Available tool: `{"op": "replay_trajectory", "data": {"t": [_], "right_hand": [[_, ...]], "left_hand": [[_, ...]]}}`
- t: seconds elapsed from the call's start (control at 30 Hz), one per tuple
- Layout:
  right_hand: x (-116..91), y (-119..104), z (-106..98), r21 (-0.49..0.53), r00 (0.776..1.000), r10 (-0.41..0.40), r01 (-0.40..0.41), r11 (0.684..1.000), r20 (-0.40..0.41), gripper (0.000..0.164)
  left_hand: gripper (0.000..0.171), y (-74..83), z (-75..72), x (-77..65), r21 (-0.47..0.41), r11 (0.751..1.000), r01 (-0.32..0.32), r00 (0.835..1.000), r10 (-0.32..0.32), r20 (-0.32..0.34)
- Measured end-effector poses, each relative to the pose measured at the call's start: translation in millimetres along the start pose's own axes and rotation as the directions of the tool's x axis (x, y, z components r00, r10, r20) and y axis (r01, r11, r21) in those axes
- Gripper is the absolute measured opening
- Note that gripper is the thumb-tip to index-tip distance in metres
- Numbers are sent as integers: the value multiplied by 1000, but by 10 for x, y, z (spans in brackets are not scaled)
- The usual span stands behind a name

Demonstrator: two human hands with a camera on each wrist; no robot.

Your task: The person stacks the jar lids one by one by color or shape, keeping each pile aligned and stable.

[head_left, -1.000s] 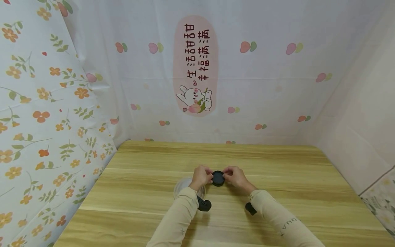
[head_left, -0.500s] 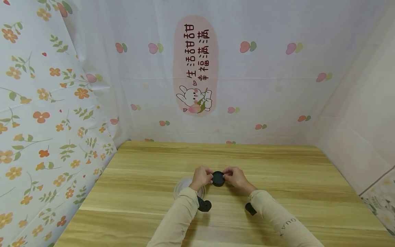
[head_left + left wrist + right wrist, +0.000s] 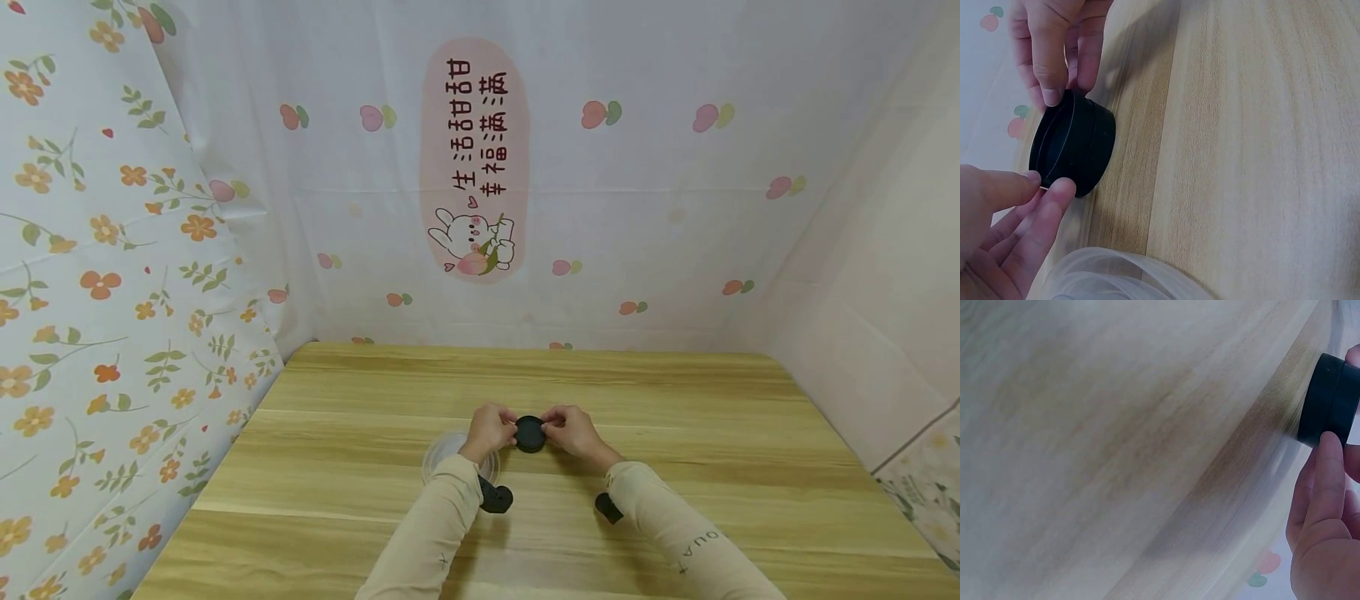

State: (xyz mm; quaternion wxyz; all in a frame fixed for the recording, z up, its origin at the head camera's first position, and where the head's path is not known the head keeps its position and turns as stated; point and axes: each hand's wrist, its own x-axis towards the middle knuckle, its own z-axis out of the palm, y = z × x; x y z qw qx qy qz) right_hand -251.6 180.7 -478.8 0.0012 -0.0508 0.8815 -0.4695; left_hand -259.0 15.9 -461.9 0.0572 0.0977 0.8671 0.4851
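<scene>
A round, shallow black piece (image 3: 530,434) with a raised rim, like a lid or cap, is held between both hands over the middle of the table. My left hand (image 3: 491,430) pinches its left edge with thumb and fingers. From the opposite side my right hand (image 3: 573,430) pinches the rim. In the left wrist view the black piece (image 3: 1085,140) stands tilted, its recessed face turned toward the left. A seam runs round the side of the black piece (image 3: 1329,403) in the right wrist view. Whether it touches the table, I cannot tell.
A clear plastic round container or lid (image 3: 442,454) lies on the wooden table (image 3: 337,467), partly hidden under the left forearm. Black wrist cameras hang below both sleeves. A patterned cloth (image 3: 637,208) rises behind the table's back edge, with a floral one (image 3: 135,333) at left.
</scene>
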Motion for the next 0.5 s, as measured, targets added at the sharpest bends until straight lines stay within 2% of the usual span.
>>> {"op": "replay_trajectory", "data": {"t": [0.33,0.5], "right_hand": [[18,-4,-11,37,1000,15,-16,999,14,11],[5,-4,-76,1,1000,9,-9,1000,25,15]], "left_hand": [[16,38,-63,6,-8,1000,11,999,-10,49],[17,0,-144,54,90,996,-27,997,21,75]]}}
